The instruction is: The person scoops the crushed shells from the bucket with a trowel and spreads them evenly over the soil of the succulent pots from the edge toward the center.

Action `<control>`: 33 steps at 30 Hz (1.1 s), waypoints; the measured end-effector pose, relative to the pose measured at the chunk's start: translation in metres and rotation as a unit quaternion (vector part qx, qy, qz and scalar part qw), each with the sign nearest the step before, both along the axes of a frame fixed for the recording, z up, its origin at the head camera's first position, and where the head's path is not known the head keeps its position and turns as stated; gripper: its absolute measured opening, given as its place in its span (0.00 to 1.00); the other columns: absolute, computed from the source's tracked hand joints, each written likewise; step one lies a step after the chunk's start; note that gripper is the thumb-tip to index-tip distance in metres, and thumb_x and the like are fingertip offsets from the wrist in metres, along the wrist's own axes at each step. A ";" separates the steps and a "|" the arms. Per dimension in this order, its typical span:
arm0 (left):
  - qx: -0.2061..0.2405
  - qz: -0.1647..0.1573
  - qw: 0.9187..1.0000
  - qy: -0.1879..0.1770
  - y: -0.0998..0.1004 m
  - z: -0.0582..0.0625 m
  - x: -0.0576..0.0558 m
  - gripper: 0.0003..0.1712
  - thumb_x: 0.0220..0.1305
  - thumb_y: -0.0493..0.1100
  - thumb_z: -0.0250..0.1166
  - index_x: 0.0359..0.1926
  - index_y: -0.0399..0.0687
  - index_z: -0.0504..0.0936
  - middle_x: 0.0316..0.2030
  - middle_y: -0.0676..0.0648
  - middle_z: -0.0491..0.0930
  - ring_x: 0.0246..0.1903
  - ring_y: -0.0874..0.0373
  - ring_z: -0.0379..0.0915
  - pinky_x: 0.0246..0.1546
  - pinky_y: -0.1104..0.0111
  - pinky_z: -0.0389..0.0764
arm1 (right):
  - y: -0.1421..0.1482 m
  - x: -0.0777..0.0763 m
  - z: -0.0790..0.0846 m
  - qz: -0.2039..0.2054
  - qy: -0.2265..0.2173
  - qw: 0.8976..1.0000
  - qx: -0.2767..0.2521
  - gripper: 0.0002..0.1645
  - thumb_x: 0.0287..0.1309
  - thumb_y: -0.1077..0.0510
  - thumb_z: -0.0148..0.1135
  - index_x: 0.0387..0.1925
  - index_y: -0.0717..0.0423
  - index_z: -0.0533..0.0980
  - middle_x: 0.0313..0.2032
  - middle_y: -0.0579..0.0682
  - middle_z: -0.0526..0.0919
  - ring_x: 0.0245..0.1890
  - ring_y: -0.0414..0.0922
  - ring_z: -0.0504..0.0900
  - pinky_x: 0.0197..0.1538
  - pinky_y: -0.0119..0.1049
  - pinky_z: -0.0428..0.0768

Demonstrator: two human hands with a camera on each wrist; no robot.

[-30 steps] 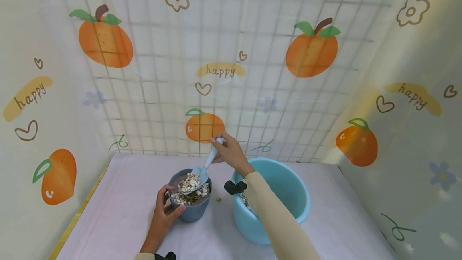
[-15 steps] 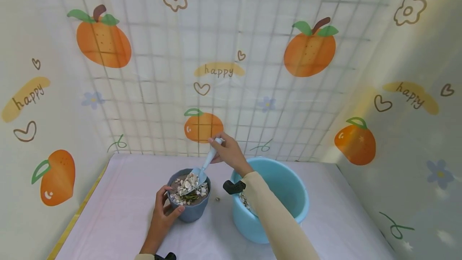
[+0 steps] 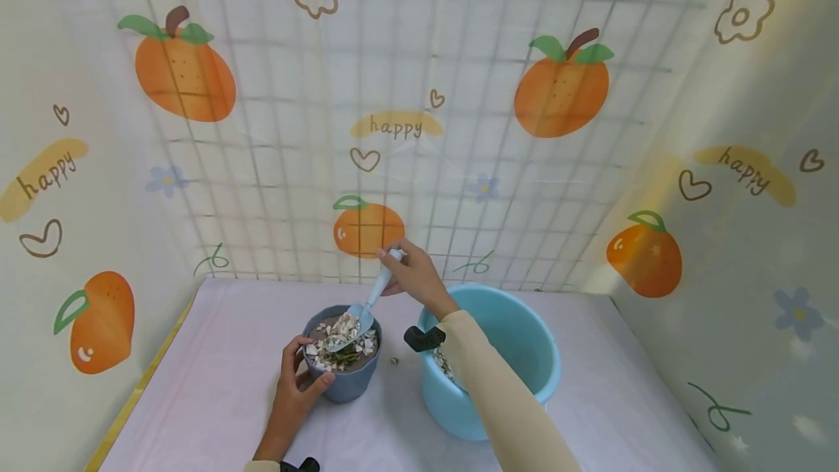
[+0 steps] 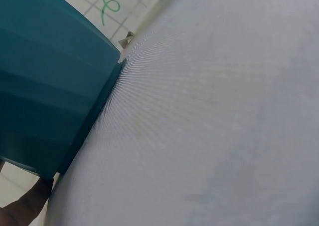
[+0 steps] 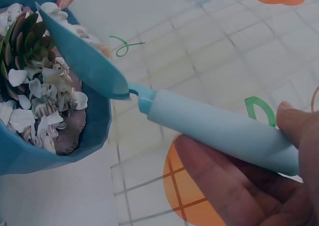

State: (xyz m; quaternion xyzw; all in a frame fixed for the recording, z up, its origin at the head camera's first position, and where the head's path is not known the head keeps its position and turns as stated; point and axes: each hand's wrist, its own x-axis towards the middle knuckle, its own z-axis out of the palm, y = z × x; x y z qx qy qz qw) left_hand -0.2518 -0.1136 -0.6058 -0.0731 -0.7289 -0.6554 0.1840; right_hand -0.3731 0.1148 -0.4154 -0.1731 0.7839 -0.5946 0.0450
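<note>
A blue-grey flower pot (image 3: 350, 386) stands on the table, holding brownish soil, a small succulent (image 5: 22, 49) and white shell pieces (image 5: 22, 120). My left hand (image 3: 293, 398) grips the pot from the left, thumb at its near side and fingers round the rim. In the right wrist view, my right hand (image 5: 239, 186) holds the handle of a light blue garden trowel (image 5: 214, 128), thumb above and fingers below. The trowel slants down from the hand, its blade tipped over the pot among the shells. The left wrist view shows the pot's side (image 4: 50, 86) close up.
A light blue bucket (image 3: 452, 414) with shell pieces inside stands to the right, partly beneath my right forearm. One small fragment (image 3: 394, 361) lies on the white-covered table (image 3: 216, 384) between pot and bucket. A printed curtain (image 3: 282, 130) rises behind the table.
The heap of shell pieces on the trowel has slid off and spread over the pot's soil as the blade tipped. Both hands have kept nearly the same places.
</note>
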 end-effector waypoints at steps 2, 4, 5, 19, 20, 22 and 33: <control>-0.001 0.001 1.000 0.000 0.000 0.001 0.000 0.41 0.57 0.45 0.73 0.67 0.57 0.61 0.68 0.51 0.60 0.67 0.48 0.57 0.53 0.44 0.68 | -0.001 0.007 0.008 0.002 -0.001 1.000 0.001 0.21 0.69 0.47 0.58 0.51 0.61 0.72 0.33 0.69 0.80 0.30 0.64 0.84 0.32 0.48 0.84; -0.001 0.001 1.000 -0.001 0.001 0.001 0.001 0.41 0.57 0.45 0.73 0.67 0.57 0.61 0.68 0.51 0.60 0.67 0.48 0.57 0.53 0.44 0.68 | -0.001 0.014 0.015 0.004 0.000 1.000 0.003 0.21 0.69 0.48 0.58 0.51 0.62 0.72 0.33 0.70 0.80 0.31 0.65 0.84 0.33 0.49 0.84; -0.001 0.001 1.000 -0.001 0.001 0.001 0.001 0.42 0.57 0.45 0.73 0.67 0.57 0.61 0.68 0.51 0.60 0.67 0.48 0.57 0.53 0.44 0.68 | -0.001 0.017 0.018 0.005 0.003 1.000 0.003 0.21 0.69 0.49 0.58 0.50 0.63 0.72 0.33 0.70 0.80 0.31 0.66 0.84 0.33 0.49 0.84; -0.004 0.005 1.000 -0.008 0.000 -0.001 0.000 0.42 0.57 0.45 0.74 0.67 0.58 0.60 0.68 0.50 0.59 0.67 0.48 0.57 0.54 0.45 0.68 | -0.002 0.024 0.026 0.003 0.009 1.000 -0.001 0.19 0.69 0.50 0.59 0.48 0.63 0.73 0.32 0.70 0.80 0.31 0.66 0.84 0.33 0.50 0.84; -0.004 0.006 1.000 -0.009 0.000 -0.001 0.000 0.42 0.57 0.45 0.74 0.67 0.59 0.60 0.68 0.50 0.59 0.67 0.48 0.57 0.54 0.45 0.68 | -0.002 0.025 0.026 0.002 0.009 1.000 0.000 0.20 0.69 0.49 0.59 0.48 0.63 0.73 0.32 0.70 0.80 0.31 0.66 0.84 0.33 0.50 0.84; -0.005 0.005 1.000 -0.008 0.000 -0.001 0.000 0.41 0.57 0.45 0.74 0.67 0.59 0.60 0.68 0.50 0.59 0.67 0.48 0.57 0.54 0.45 0.68 | -0.002 0.025 0.026 0.001 0.008 1.000 0.001 0.20 0.69 0.49 0.59 0.48 0.63 0.73 0.32 0.71 0.79 0.31 0.66 0.84 0.34 0.51 0.84; -0.006 0.007 1.000 -0.007 0.001 -0.001 0.000 0.42 0.57 0.45 0.74 0.67 0.58 0.60 0.69 0.50 0.58 0.67 0.48 0.57 0.53 0.45 0.69 | -0.001 0.011 0.009 -0.002 0.019 1.000 0.001 0.22 0.68 0.45 0.59 0.47 0.60 0.73 0.29 0.66 0.81 0.27 0.60 0.85 0.32 0.50 0.84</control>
